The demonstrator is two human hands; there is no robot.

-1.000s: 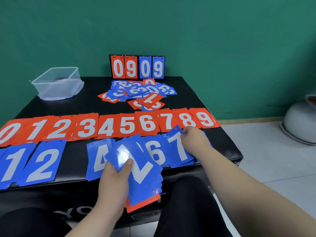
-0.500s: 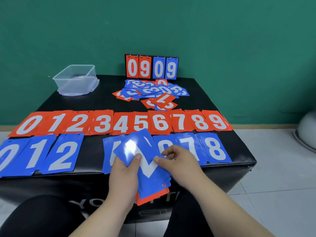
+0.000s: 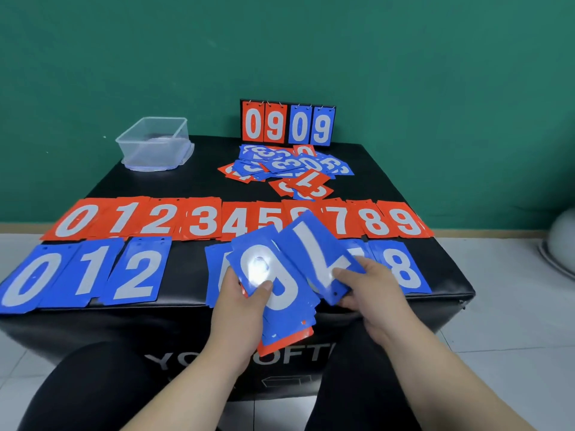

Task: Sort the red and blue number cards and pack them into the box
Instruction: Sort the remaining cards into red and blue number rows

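My left hand (image 3: 241,301) grips a stack of cards (image 3: 284,301), blue on top with a red one at the bottom. My right hand (image 3: 370,286) pinches a single blue 7 card (image 3: 314,250), held just right of the stack above the table's front edge. A row of red cards (image 3: 205,219) numbered 0 to 9 lies across the black table (image 3: 180,181). In front of it lies a row of blue cards (image 3: 84,273), partly hidden by my hands. An unsorted pile of cards (image 3: 289,168) sits at the back. The clear plastic box (image 3: 155,143) stands at the back left.
A small flip scoreboard (image 3: 287,124) reading 0909 stands upright at the table's back edge against the green wall. My knees are below the table's front. A grey rounded object (image 3: 563,241) sits on the tiled floor to the right.
My right hand came back from the blue row to the stack and drew the top blue 7 card off to the right, uncovering another blue card under my left thumb.
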